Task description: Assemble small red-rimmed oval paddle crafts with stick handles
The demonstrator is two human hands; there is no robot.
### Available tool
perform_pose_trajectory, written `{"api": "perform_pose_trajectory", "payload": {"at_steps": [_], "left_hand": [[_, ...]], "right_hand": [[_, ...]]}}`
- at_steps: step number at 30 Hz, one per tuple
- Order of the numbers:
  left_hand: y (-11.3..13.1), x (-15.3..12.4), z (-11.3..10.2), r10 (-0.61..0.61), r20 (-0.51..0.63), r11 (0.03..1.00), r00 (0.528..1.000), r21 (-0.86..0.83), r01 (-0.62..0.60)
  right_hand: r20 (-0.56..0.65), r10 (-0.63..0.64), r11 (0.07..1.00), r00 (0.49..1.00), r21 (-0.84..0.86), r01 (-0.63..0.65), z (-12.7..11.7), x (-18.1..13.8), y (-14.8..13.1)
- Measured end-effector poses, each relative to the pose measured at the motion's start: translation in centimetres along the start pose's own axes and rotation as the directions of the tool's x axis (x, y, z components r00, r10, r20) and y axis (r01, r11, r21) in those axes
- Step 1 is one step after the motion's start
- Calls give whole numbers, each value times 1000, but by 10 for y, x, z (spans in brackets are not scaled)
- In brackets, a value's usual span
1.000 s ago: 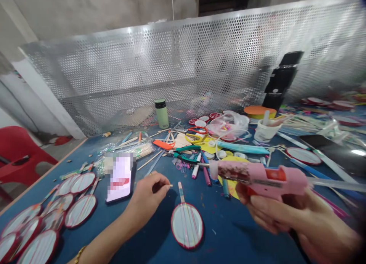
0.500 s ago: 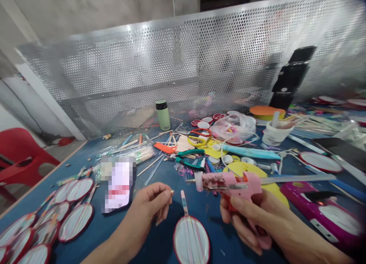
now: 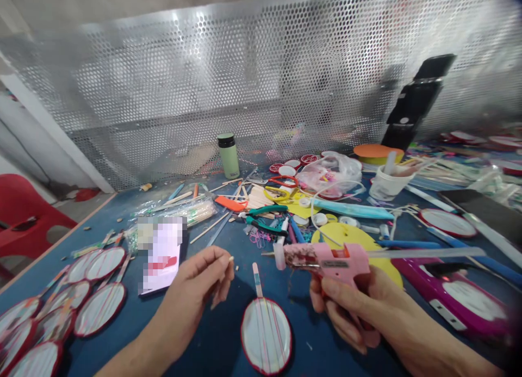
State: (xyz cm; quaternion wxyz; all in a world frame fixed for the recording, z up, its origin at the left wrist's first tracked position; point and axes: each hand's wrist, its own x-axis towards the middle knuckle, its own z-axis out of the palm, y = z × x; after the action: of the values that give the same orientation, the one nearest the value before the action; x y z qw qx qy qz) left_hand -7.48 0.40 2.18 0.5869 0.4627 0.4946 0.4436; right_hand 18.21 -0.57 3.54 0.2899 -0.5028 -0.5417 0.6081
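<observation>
Left hand and right hand are bare, slender-fingered; behind them, the visible forearms are uncovered too.

Pink glue gun points left; red-rimmed paddle lies flat; tiny pale bit is pinched.

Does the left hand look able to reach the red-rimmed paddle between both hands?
Probably yes: the left hand is close to the paddle and nothing large blocks the way, though it pinches a small pale piece.
</observation>
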Motion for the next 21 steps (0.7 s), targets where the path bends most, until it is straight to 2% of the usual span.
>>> {"api": "perform_pose_trajectory", "payload": {"at_steps": [3,7,11,21], "left_hand": [[-3,0,-2,63,1,988,998,143,-63],[-7,0,0,41,36,970,999,239,-49],[-7,0,2,8,57,979,998,203,-20],[-5,2,4,-10,-11,990,1000,144,11]], "right_hand": [[-5,3,1000,1000,10,-3,2,-1,-2],[44,-15,999,999,43,13,4,0,0],[61,-15,998,998,56,11,4,-1,1],[-16,-19,999,1000,31,20,3,-2,1]]}}
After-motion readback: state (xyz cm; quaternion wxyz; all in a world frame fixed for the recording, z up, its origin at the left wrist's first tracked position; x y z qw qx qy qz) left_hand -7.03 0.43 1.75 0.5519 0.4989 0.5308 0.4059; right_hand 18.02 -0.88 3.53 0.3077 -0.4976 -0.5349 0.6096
